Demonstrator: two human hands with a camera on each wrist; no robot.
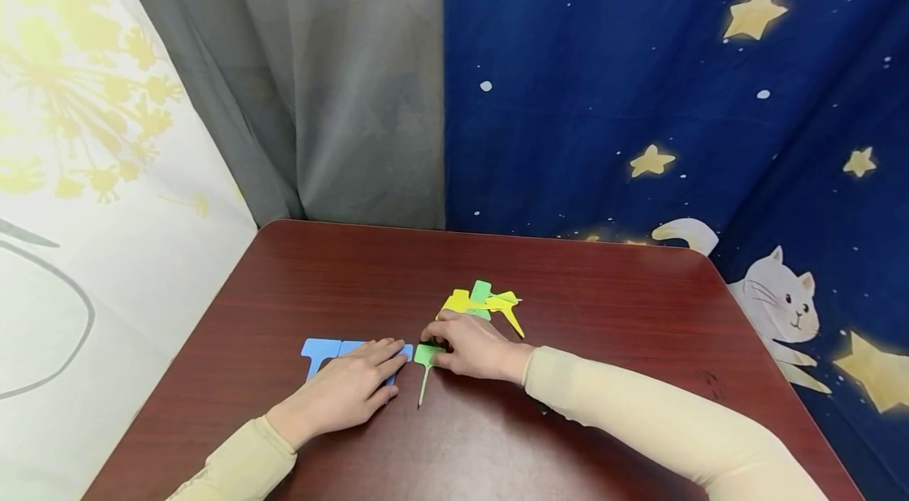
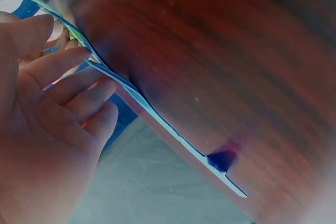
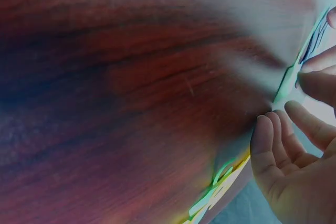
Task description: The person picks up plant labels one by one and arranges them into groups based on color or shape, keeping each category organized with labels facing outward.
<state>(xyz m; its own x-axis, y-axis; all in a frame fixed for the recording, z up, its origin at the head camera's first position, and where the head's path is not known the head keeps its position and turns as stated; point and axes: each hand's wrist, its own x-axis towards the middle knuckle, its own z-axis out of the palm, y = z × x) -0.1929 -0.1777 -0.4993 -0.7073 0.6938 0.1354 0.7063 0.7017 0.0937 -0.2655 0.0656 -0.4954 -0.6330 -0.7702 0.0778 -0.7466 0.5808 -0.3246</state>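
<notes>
My left hand [image 1: 348, 386] lies with fingers stretched out over a row of blue T-shaped plant labels [image 1: 321, 348], covering much of it. To the right of that row lies a green T-shaped plant label [image 1: 424, 357], its narrow stem pointing toward me. The bent fingers and thumb of my right hand [image 1: 472, 345] hold the green label at its head's edge. In the right wrist view, the green label [image 3: 284, 84] is beside those fingertips, low against the table. The left wrist view shows the blue labels [image 2: 157, 119] edge-on beneath the left fingertips.
Beyond my right hand lies a loose pile of yellow labels [image 1: 509, 318] and green labels [image 1: 480, 290]. The dark red table [image 1: 568, 438] ends at a grey curtain [image 1: 369, 91] and a blue starry curtain [image 1: 568, 91]. A white patterned cloth [image 1: 92, 264] hangs at left.
</notes>
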